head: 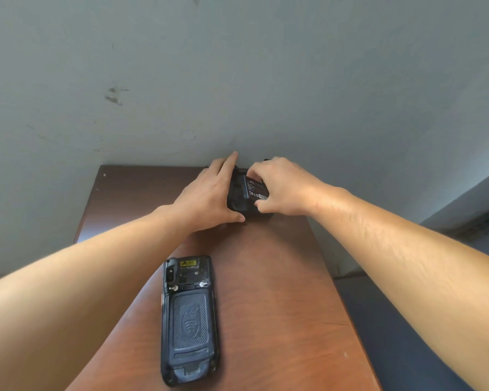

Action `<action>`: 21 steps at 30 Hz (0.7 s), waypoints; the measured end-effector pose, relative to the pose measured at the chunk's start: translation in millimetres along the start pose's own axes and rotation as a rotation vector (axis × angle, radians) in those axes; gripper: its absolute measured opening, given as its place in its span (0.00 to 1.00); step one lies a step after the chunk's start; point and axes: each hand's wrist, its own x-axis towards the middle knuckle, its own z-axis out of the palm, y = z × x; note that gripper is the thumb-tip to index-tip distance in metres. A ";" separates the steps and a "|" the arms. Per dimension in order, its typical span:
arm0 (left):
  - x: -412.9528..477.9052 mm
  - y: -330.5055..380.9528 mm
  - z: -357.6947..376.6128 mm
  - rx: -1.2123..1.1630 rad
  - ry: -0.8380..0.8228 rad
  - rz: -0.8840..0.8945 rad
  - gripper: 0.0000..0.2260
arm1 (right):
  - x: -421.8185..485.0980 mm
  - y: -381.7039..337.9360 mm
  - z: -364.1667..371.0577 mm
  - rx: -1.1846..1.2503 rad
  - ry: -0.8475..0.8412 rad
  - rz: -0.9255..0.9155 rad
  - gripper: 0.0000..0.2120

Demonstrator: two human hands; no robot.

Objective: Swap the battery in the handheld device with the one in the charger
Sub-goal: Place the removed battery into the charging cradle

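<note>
The black handheld device (189,320) lies face down on the brown table, near the front, with its textured back cover in place. At the far end of the table stands a black charger (236,197). My left hand (209,198) presses against the charger's left side and holds it. My right hand (280,186) pinches a black battery (255,188) with a white-printed label, which sits tilted in the charger's slot. How deep the battery sits in the slot is hidden by my fingers.
The narrow brown table (280,292) ends against a grey wall (237,80). Dark blue floor (393,334) lies past the table's right edge. Grey furniture (480,210) stands at the far right.
</note>
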 end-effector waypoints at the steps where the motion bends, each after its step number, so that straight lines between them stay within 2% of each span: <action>1: -0.1 -0.1 0.1 -0.001 0.002 -0.003 0.60 | 0.9 -1.2 -1.0 -0.032 -0.002 -0.008 0.21; 8: -2.2 0.3 -0.2 0.006 0.005 -0.030 0.58 | 6.7 -9.6 0.8 -0.137 -0.040 -0.038 0.19; 15: -1.6 -2.3 0.3 0.030 -0.008 -0.045 0.58 | 14.2 -16.2 -2.6 -0.254 -0.114 -0.064 0.11; 21: -1.4 -2.6 -0.3 0.050 -0.010 -0.041 0.59 | 22.9 -24.9 -7.6 -0.262 -0.196 -0.011 0.19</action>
